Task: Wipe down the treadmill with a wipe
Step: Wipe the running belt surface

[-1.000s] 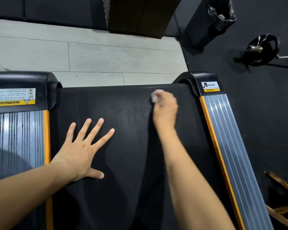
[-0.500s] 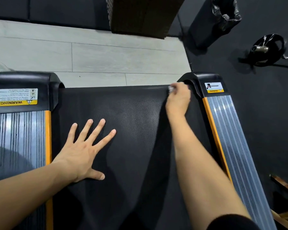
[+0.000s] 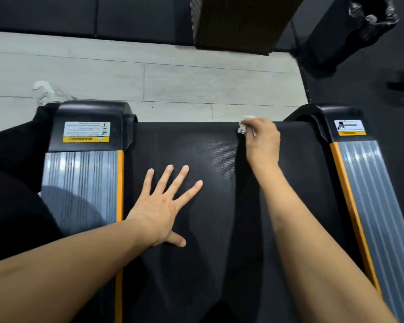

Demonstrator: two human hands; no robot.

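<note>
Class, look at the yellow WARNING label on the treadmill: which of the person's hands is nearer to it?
Left. The left hand lies flat on the belt, below-right of the WARNING label. The right hand grips the wipe across the belt.

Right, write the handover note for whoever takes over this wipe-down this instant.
Left hand: open, fingers spread, palm pressed flat on the treadmill belt, bracing.
Right hand: curled round the white wipe, pressing it on the belt at its far end, right of centre.
Done: cannot tell for sure; a faint sheen shows on the belt beside the wipe.
Left, as a guess: the rest of the belt, the grey side rails and the black end caps.
Trash bin stands at far right.
</note>
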